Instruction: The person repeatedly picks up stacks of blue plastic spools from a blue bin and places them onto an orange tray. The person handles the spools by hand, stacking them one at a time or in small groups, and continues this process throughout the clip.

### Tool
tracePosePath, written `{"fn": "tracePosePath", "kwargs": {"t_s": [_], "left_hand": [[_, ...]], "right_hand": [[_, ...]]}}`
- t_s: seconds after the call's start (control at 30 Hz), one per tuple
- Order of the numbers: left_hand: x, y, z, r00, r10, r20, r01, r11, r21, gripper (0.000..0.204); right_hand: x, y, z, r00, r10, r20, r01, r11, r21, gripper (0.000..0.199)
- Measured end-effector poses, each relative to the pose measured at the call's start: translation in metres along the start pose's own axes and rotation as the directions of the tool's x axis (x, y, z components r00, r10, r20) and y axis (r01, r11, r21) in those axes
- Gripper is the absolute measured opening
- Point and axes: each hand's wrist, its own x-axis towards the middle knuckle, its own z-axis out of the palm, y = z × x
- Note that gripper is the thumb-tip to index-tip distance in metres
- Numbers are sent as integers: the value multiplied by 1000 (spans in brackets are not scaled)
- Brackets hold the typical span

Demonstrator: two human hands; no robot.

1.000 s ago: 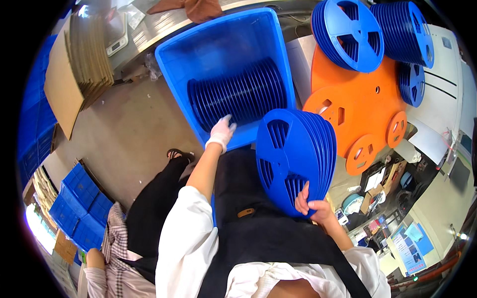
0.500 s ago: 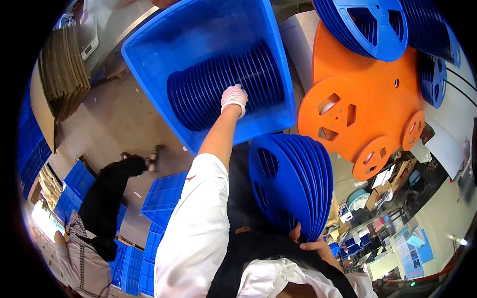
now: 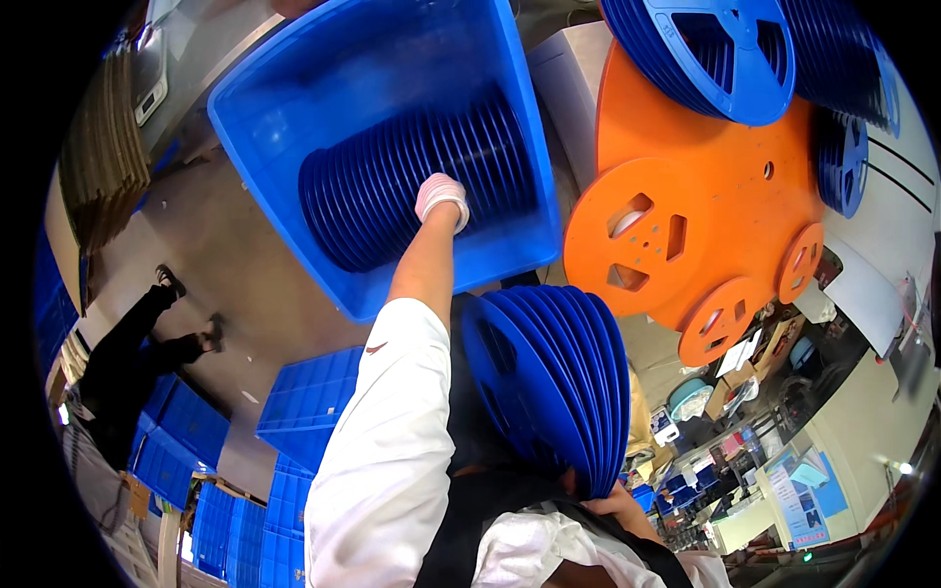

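A row of dark blue reels (image 3: 392,186) lies on its side in a large blue plastic bin (image 3: 294,73). My left hand (image 3: 442,200), in a white and pinkish glove, is closed at the top of the row near its middle; its fingertips are hidden. Against my body, a stack of several blue reels (image 3: 564,377) stands tilted, its flanges fanned slightly apart. My bare right hand (image 3: 613,505) grips this stack from below, thumb on the outer side, with most of the fingers hidden behind the reels.
Right of the bin stands a big orange disc (image 3: 725,196) with smaller orange discs and blue reel stacks (image 3: 730,49). Blue crates (image 3: 309,402) are piled at lower left. Cardboard sheets (image 3: 103,147) stand at far left. A person in black trousers (image 3: 123,343) is beyond the crates.
The bin and orange disc have shifted left in view. The stack in my right hand has moved left and slightly lower. At the left, the other person has changed place and stance.
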Motion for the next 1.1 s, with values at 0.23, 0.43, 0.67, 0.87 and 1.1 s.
{"fn": "tracePosePath", "kwargs": {"t_s": [0.23, 0.43, 0.67, 0.87, 1.1], "left_hand": [[2, -15, 2, 998, 34, -44, -38, 994, -100, 27], [-20, -21, -10, 996, 55, -73, -60, 996, -59, 29], [-106, -97, -69, 901, 425, -81, -401, 891, 213, 31], [-304, -157, -194, 894, 403, -194, -418, 908, -42, 30], [-430, -186, -187, 545, 722, -426, -636, 688, 351, 30]], "right_hand": [[11, 14, -6, 986, -120, 117, 127, 990, -54, 39], [10, 20, 11, 978, -182, 106, 183, 983, -3, 35], [13, 6, 50, 895, -422, 144, 410, 906, 108, 34], [22, -29, 115, 848, -529, 26, 526, 847, 76, 37], [67, -32, 176, 752, -644, 141, 657, 751, -67, 46]]}}
